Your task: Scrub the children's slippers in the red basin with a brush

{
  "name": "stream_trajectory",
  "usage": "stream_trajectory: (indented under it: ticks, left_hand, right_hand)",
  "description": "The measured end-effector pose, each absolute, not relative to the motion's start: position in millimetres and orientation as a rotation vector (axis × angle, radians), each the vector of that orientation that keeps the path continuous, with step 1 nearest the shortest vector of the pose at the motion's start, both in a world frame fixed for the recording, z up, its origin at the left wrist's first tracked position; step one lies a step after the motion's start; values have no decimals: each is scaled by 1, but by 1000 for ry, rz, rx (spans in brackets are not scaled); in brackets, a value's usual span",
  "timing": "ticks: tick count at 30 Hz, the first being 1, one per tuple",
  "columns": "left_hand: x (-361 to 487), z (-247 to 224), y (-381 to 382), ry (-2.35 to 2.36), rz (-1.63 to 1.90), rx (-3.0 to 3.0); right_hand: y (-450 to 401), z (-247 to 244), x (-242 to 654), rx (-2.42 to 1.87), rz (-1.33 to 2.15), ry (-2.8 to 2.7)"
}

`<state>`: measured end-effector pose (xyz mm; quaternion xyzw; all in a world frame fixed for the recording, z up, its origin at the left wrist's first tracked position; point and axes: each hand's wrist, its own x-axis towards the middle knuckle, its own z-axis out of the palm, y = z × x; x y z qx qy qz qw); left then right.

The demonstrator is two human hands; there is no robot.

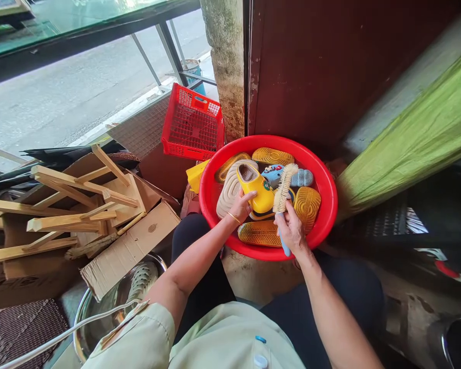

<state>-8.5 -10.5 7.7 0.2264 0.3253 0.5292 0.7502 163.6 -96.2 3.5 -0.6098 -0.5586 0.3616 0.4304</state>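
Brush with a pale blue handle and dense cream bristles (pixel 285 190) is gripped in your right hand (pixel 291 225), fingers closed around the handle near the bristle base. The free end of the handle points back towards your body; the curved bristle head points away from you, leaning slightly right.

Your left hand (pixel 243 205) grips a glossy yellow clog (pixel 264 199) by its side, thumb over the upper. The clog's long axis runs obliquely: the open heel end lies far and left, the rounded toe near and right. The toe end is therefore nearer your right hand, and the bristle head lies just to the right of the clog. Whether bristles and clog touch cannot be confirmed.

Both items are held over a smooth red plastic basin (pixel 331 197). On its near side lies a mustard-yellow sole with zigzag tread (pixel 259 234); to the right, a mustard-yellow sole with concentric oval ridges (pixel 308 206); to the left, a thick cream sole with looping grooves (pixel 227 197). Farther in lies a light blue ribbed clog (pixel 303 177).

Beyond the basin, to your left, a red lattice-walled plastic crate (pixel 194 148) sits tilted.
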Motion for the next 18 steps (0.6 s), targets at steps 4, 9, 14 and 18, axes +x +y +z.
stream_trajectory:
  ticks: [4,9,14,18]
  left_hand:
    - [-10,9,-11,712,1136,507]
    - [-11,10,-12,719,1131,511]
    - [-11,10,-12,742,1129,525]
    - [-12,9,-12,736,1139,526]
  right_hand:
    - [-97,7,163,-1462,1054,-1252]
    - [-97,8,166,-1467,1153,-1122]
    - [-98,11,166,-1477,1145,-1073]
    - [-98,11,164,-1460,1130,-1078]
